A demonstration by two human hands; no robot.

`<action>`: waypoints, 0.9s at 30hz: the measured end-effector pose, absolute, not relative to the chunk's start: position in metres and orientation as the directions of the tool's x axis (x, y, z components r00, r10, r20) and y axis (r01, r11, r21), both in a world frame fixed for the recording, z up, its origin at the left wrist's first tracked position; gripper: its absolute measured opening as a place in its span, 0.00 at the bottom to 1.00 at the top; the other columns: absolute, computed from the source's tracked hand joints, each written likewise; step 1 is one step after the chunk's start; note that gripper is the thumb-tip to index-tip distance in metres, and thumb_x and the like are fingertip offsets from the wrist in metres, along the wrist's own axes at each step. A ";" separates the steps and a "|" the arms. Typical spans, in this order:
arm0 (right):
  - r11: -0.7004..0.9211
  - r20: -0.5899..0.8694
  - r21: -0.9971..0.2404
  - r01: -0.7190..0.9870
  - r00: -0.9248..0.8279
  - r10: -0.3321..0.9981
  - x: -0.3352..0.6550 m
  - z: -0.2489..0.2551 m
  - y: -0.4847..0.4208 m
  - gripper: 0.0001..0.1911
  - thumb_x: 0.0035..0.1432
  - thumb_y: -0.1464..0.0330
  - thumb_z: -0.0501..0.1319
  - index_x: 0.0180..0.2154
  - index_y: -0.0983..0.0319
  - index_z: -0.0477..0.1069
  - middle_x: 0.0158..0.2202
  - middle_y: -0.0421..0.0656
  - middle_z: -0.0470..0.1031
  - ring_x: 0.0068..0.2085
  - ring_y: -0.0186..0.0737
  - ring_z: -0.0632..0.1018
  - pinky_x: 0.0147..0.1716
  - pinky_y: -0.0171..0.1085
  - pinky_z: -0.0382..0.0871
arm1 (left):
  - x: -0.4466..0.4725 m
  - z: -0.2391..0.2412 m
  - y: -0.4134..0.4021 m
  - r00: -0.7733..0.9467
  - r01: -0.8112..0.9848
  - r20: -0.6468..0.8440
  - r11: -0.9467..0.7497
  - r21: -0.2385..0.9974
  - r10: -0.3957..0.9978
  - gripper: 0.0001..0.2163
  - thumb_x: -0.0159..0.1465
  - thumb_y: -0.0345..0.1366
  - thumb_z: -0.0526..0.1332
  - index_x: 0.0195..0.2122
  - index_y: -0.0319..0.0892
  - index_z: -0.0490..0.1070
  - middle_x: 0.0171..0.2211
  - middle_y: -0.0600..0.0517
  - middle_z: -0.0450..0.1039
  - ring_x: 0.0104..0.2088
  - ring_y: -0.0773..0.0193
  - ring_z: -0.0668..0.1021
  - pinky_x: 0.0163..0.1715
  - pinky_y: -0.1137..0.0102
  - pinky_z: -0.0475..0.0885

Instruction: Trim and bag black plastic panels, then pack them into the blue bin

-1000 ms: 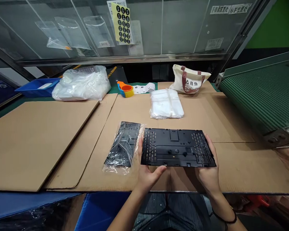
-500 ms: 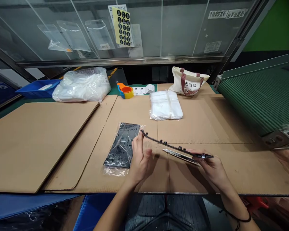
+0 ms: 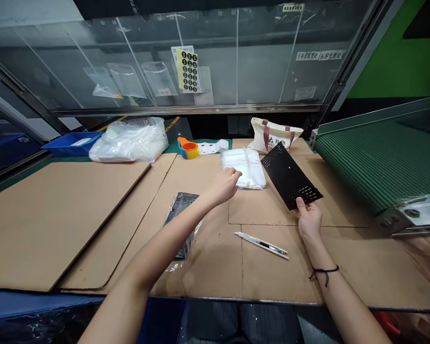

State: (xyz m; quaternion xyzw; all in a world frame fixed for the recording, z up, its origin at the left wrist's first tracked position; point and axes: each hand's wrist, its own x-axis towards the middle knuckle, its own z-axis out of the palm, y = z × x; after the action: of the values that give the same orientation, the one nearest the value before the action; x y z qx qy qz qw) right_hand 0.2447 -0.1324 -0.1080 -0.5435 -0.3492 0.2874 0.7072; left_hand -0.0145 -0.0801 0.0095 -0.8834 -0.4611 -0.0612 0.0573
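Right hand [image 3: 310, 220] pinches the near corner of a black perforated panel [image 3: 289, 177], tilted above the tabletop's [image 3: 75, 215] far-right area. Left hand [image 3: 224, 187], fingers loose and gripping nothing, touches a stack of clear bags [image 3: 249, 167] toward the far edge.

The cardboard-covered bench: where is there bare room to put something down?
Widest bare patch: the left cardboard sheet, between the big plastic sack and the bagged black part. A smaller one lies between the knife, the right hand and the conveyor. Crowded: the back middle, where the left hand reaches the bag stack beside the held black panel.
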 end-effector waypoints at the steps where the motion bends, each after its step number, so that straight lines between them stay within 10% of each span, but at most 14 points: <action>1: 0.241 0.172 -0.970 -0.038 0.593 0.786 0.247 -0.109 -0.134 0.29 0.39 0.46 0.69 0.32 0.64 0.71 0.26 0.39 0.73 0.26 0.34 0.72 0.25 0.35 0.67 | -0.012 -0.001 -0.069 0.563 0.826 0.137 -0.558 -0.074 0.815 0.13 0.62 0.25 0.57 0.48 0.36 0.68 0.47 0.40 0.72 0.47 0.52 0.74 0.43 0.61 0.72; 11: 0.242 0.080 -0.956 -0.168 0.641 0.763 0.247 -0.104 -0.140 0.29 0.37 0.45 0.70 0.24 0.61 0.62 0.19 0.33 0.63 0.19 0.26 0.59 0.15 0.30 0.49 | -0.010 -0.030 -0.026 0.590 0.787 0.083 -0.549 -0.281 0.803 0.05 0.65 0.32 0.60 0.40 0.37 0.72 0.43 0.47 0.73 0.46 0.59 0.75 0.46 0.59 0.72; 27: 0.228 -0.035 -0.898 -0.376 0.577 0.816 0.245 -0.095 -0.144 0.30 0.33 0.50 0.74 0.34 0.62 0.71 0.35 0.42 0.76 0.30 0.34 0.73 0.25 0.32 0.67 | -0.020 -0.029 -0.018 0.575 0.790 -0.020 -0.562 -0.244 0.818 0.08 0.65 0.37 0.61 0.40 0.37 0.73 0.43 0.47 0.74 0.47 0.58 0.76 0.49 0.56 0.71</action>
State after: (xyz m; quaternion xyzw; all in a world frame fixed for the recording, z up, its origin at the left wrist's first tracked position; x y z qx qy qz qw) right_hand 0.2454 -0.1439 -0.0950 -0.4770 -0.2305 0.3982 0.7489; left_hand -0.0198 -0.0177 -0.0288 -0.8814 -0.4560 0.0657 0.1045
